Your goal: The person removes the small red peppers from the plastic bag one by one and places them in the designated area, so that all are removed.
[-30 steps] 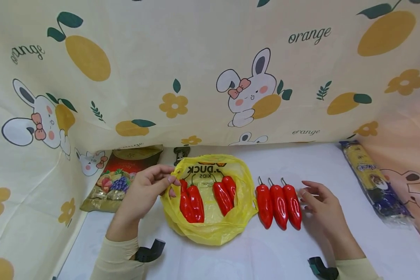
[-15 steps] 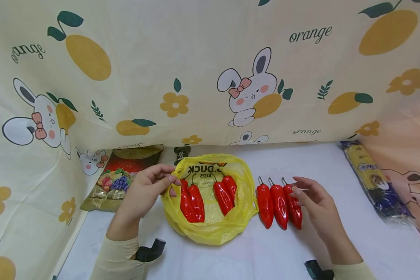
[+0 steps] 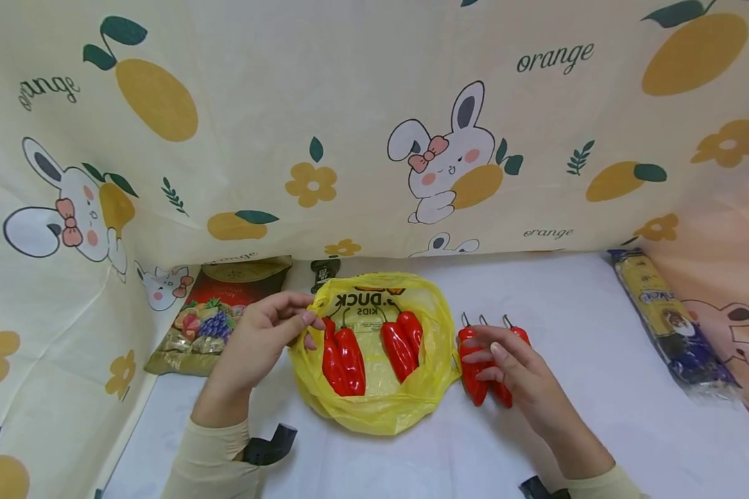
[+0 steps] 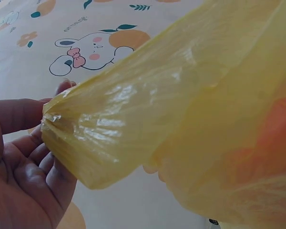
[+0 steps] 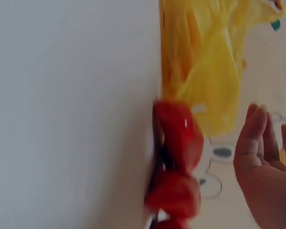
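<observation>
A yellow plastic bag (image 3: 381,416) stands with its mouth spread, several red chili peppers (image 3: 351,364) lying inside. My left hand (image 3: 259,350) pinches the bag's left rim; the left wrist view shows the gathered plastic (image 4: 62,124) between thumb and fingers. To the right of the bag, three more red peppers (image 3: 472,388) lie side by side with stems pointing away. Over them hovers my right hand (image 3: 527,381), partly hiding the middle and right ones. In the right wrist view its fingers (image 5: 251,136) are loosely bent, apart from the blurred peppers (image 5: 178,138), holding nothing.
A red and gold candy packet (image 3: 218,305) lies behind my left hand, with a small black wrapped piece (image 3: 324,272) near the bag. At the far right is a blue and yellow packet (image 3: 670,319). Printed cloth (image 3: 349,125) walls the back and sides.
My right hand has moved left, from beside the rightmost pepper to above the row. The left hand has kept its pinch on the bag. The peppers have stayed in place.
</observation>
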`<state>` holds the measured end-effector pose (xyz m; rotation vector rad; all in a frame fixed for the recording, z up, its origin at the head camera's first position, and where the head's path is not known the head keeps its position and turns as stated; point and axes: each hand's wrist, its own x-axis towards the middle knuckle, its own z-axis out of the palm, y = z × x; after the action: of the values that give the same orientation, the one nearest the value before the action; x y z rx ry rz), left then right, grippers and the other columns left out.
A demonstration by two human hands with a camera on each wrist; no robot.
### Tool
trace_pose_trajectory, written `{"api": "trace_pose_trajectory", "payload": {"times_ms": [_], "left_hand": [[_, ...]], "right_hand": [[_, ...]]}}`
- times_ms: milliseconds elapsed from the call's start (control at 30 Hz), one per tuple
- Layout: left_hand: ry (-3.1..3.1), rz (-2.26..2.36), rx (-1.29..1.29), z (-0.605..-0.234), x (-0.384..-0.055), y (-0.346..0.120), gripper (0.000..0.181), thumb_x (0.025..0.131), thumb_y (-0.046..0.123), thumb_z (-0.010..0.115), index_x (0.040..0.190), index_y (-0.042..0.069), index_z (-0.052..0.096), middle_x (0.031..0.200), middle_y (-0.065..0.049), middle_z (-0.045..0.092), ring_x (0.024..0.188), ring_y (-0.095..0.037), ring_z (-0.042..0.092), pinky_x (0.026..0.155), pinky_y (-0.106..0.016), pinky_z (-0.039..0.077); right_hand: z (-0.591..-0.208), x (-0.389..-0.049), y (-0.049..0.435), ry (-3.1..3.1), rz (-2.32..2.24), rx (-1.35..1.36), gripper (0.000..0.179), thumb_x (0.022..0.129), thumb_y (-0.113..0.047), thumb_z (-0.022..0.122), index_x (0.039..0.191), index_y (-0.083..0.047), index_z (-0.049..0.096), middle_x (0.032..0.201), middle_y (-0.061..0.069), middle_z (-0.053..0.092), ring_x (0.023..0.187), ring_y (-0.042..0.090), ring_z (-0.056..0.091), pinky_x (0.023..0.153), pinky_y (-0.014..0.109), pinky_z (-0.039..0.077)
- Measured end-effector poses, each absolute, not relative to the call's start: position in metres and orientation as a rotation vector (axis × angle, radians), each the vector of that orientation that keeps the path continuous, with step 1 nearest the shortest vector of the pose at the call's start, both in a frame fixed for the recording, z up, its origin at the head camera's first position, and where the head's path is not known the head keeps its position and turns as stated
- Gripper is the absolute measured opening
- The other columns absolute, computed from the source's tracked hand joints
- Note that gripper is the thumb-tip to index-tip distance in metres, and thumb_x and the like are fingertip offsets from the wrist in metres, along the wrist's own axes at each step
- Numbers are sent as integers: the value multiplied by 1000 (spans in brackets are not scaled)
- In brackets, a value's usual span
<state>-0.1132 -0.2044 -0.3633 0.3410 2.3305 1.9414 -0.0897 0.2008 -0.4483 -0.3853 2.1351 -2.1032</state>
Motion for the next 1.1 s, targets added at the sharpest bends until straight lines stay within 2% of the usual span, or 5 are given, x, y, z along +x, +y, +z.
{"api": "trace_pose_trajectory", "payload": {"times_ms": [267, 400, 633, 967, 1100], "left_hand": [[2325, 1946, 362, -364, -114, -204, 22, 110, -2, 58, 130, -12, 63, 104, -22, 72, 76, -28, 73, 82, -33, 64], [2319, 1947, 358, -364, -114, -204, 22, 110, -2, 58, 130, -12, 63, 105, -22, 72, 77, -27, 73, 81, -32, 64], [2320, 1941, 352, -365, -114, -204, 22, 110, -2, 58, 130, -12, 63, 105, -22, 72, 77, -28, 73, 81, -32, 64], [2324, 1937, 363, -364, -114, -205, 22, 110, -2, 59, 130, -12, 63, 105, -22, 73, 77, -27, 73, 80, -32, 64], [2316, 1943, 370, -364, -114, -205, 23, 110, -2, 59, 130, -12, 63, 105, -22, 72, 77, -28, 73, 81, -32, 64]], "right_hand": [[-444, -87, 171, 2051, -2057, -535, 38, 114, -9, 50, 149, 6, 53, 135, 29, 62, 118, 34, 70, 93, 43, 62], [-440, -88, 154, 2036, -2023, -620, 39, 112, -7, 51, 149, 6, 53, 136, 33, 60, 119, 41, 68, 94, 43, 61], [-433, -95, 123, 1999, -1978, -677, 41, 111, -12, 59, 150, -1, 56, 141, 23, 61, 123, 49, 62, 99, 47, 60], [-436, -112, 78, 2075, -1825, -636, 47, 108, -25, 70, 152, -14, 59, 141, 9, 63, 132, 38, 59, 105, 52, 54], [-440, -119, 61, 2118, -1752, -631, 53, 105, -28, 74, 153, -14, 58, 147, 11, 60, 134, 39, 57, 110, 56, 48]]}}
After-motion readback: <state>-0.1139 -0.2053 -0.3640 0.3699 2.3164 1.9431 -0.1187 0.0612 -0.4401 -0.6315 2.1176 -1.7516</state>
